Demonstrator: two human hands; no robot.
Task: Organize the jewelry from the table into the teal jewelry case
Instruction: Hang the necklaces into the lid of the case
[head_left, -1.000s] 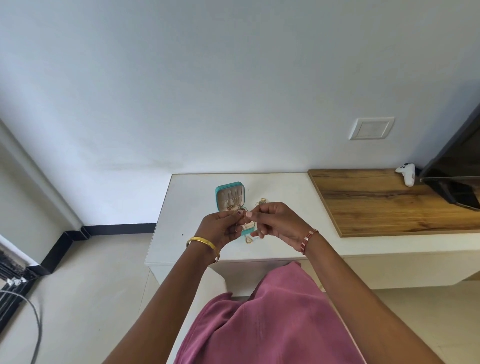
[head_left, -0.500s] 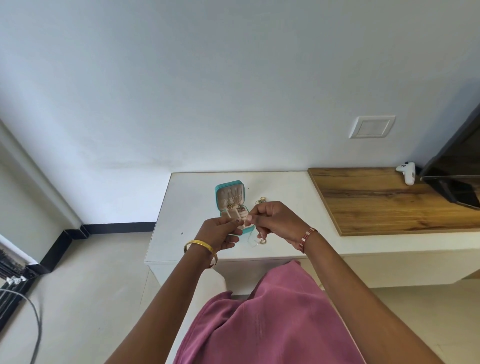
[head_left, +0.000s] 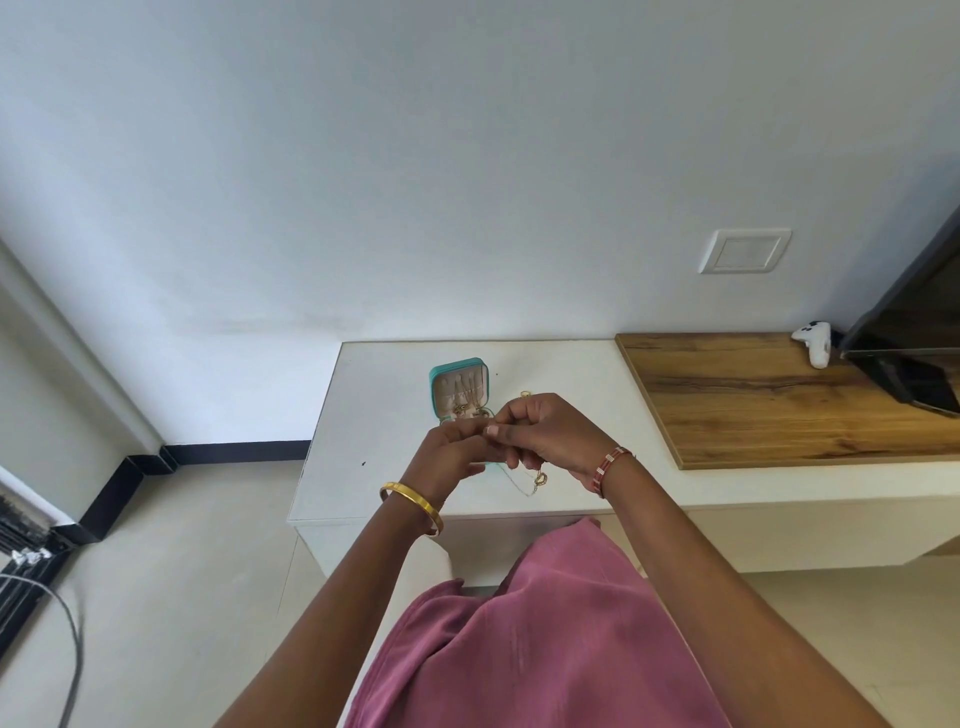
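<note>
Jewelry case (head_left: 460, 387) on table (head_left: 384, 415), behind both hands.

Smooth white table top (head_left: 395, 415), a soft sheen on it, no grain at all. Beside it, a wood board (head_left: 753, 400), warm brown, streaky grain, matt. The teal case (head_left: 457, 387) looks like smooth faux leather outside, pale velvety lining inside. Gold metal glints in there, too small to tell more. A thin gold chain (head_left: 537, 480) hangs shiny below the right hand (head_left: 545, 431). Polished gold bangle (head_left: 413, 504) at the left wrist, glossy and smooth. Red beaded bracelet (head_left: 610, 467) at the right wrist. Pink cloth (head_left: 545, 639), soft, matt, creased. White plastic controller (head_left: 815, 340), smooth. Black screen (head_left: 914, 317), glossy.
</note>
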